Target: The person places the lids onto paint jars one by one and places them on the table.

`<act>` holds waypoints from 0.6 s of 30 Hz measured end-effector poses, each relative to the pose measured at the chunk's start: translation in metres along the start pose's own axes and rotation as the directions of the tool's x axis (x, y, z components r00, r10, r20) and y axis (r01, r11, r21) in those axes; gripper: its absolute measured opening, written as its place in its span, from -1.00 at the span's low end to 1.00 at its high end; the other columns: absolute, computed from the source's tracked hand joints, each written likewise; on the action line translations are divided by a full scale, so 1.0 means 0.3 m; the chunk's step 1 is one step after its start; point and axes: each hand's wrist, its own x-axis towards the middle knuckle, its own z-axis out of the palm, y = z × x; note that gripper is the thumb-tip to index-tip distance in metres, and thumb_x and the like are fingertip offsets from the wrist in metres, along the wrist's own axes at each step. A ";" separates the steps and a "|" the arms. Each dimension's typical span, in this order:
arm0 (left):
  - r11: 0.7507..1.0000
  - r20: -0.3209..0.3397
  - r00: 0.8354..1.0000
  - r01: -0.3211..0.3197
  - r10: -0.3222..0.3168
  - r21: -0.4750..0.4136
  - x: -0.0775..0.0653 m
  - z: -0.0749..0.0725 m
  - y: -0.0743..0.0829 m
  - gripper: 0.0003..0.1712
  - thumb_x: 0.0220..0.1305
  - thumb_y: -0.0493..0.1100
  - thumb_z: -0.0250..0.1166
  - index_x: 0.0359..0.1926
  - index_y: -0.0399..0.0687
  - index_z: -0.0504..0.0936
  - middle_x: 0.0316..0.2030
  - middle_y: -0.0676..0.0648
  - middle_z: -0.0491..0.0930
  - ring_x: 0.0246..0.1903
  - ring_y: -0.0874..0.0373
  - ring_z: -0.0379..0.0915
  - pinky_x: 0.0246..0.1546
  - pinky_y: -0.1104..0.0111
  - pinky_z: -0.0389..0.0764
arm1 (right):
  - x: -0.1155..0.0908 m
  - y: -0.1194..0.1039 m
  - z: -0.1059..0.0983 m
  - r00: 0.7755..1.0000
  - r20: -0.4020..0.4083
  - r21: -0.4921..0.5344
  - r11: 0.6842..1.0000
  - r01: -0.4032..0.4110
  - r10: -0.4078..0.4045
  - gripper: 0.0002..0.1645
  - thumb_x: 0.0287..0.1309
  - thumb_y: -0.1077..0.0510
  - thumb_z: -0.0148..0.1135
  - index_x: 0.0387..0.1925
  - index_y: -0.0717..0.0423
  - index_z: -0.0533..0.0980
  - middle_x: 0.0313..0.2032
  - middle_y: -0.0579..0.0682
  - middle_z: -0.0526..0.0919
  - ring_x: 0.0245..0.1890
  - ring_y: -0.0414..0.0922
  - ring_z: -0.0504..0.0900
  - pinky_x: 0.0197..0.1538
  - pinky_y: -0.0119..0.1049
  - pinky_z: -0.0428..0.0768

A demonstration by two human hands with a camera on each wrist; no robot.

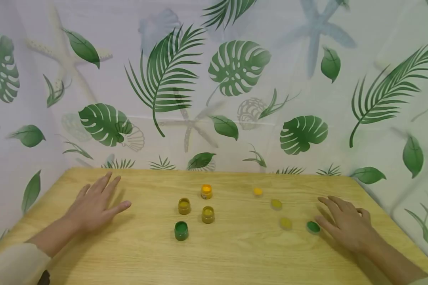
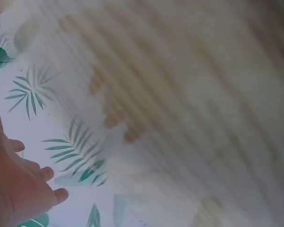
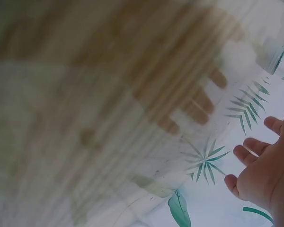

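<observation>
My left hand (image 1: 95,204) hovers over the left part of the table with fingers spread and holds nothing. On the right, my right hand (image 1: 347,223) is held out with loosely extended fingers, its thumb close to a green lid (image 1: 313,227). Between the hands stand small uncapped paint jars: an orange jar (image 1: 206,191), two olive-yellow ones, the left jar (image 1: 184,206) and the right jar (image 1: 208,214), and a green jar (image 1: 181,230) nearest me. An orange lid (image 1: 258,192), an olive lid (image 1: 276,204) and a yellowish lid (image 1: 285,223) lie apart from the jars. Both wrist views show empty hands.
The wooden table (image 1: 235,261) spans the lower head view. Behind it hangs a white curtain (image 1: 256,150) printed with green leaves, starfish and shells. In the wrist views the tabletop is blurred and mirrors the hands.
</observation>
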 end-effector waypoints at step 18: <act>0.985 0.036 0.985 -0.171 0.172 -0.017 -0.020 0.040 0.246 0.27 0.02 0.61 0.19 0.51 -0.15 0.15 0.46 -0.29 0.21 0.36 -0.25 0.27 0.22 -0.31 0.23 | 0.004 -0.037 0.011 0.995 0.025 0.011 0.996 0.094 -0.094 -0.27 0.22 -0.32 0.21 0.26 0.00 0.43 0.18 0.16 0.48 0.12 0.20 0.45 -0.08 0.28 0.29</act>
